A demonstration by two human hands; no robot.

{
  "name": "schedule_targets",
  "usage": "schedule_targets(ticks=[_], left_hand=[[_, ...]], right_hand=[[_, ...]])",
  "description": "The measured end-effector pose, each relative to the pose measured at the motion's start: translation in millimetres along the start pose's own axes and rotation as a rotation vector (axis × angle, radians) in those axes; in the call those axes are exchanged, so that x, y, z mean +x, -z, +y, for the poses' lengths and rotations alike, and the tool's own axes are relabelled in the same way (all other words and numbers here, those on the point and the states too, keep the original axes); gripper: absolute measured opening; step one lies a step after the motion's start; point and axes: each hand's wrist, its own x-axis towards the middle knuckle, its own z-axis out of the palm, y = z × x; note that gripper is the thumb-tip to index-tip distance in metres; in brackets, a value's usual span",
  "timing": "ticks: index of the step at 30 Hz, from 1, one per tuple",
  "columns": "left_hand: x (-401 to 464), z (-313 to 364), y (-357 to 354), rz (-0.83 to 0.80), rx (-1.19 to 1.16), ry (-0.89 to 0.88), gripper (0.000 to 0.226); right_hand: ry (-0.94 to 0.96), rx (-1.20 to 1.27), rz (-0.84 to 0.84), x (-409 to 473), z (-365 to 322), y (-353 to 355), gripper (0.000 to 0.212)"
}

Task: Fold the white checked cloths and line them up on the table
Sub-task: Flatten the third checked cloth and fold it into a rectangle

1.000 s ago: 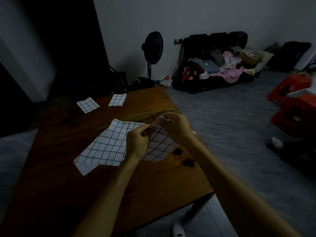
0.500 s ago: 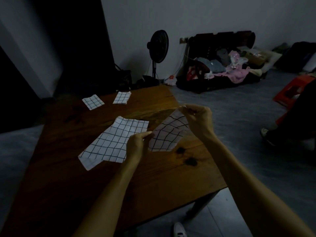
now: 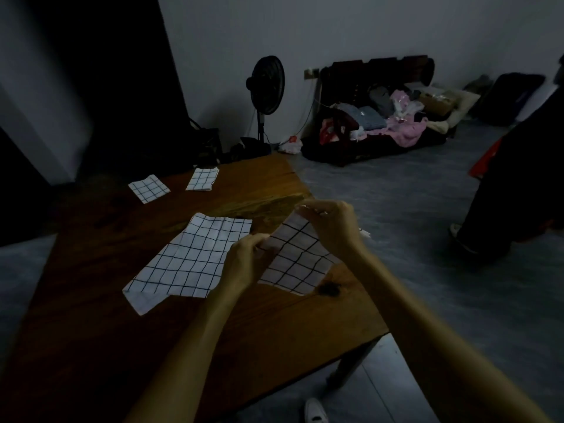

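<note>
Stretching between the person's two hands, the held cloth (image 3: 297, 261) hung slanted above the near right part of the worktop (image 3: 100, 315), its lower edge seeming to brush the wood just beside a dark knot (image 3: 328, 289). The right hand (image 3: 331, 225) pinched the upper corner, its fingers (image 3: 309, 209) curled together on the fabric; the left hand (image 3: 245, 259) gripped the near-left edge, fingers closed on it as well. Just left of the held cloth lay the open cloth (image 3: 190, 259), spread flat and creased, one corner turned under at its near end. Well beyond the held cloth, toward the far edge of the worktop, sat two folded cloths (image 3: 149, 188), (image 3: 203, 179), side by side but slightly skewed to each other.

To my eye the fold on the held cloth had only begun. The risk I saw was the corners failing to meet squarely: the fabric was limp and the room dim, so a slack pinch could let one edge slide and leave a crooked fold. The trailing lower edge might also drag across the open cloth beside it and rumple it further. Farther out from the held cloth, a standing fan (image 3: 266, 96) stood by the wall, with a heap of clothes (image 3: 393, 123) to its right on the floor.
</note>
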Motion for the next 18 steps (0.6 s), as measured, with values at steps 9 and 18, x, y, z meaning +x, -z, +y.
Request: schedule_targets(ticks=[9, 18], left_hand=[[5, 27, -1, 0.076, -0.13, 0.124, 0.034], [19, 49, 6, 0.095, -0.337, 0.228, 0.019]], right_hand=[[-0.013, 0.077, 0.032, -5, 1, 1, 0.015], [-0.229, 0.256, -0.325, -27, -3, -4, 0.047]])
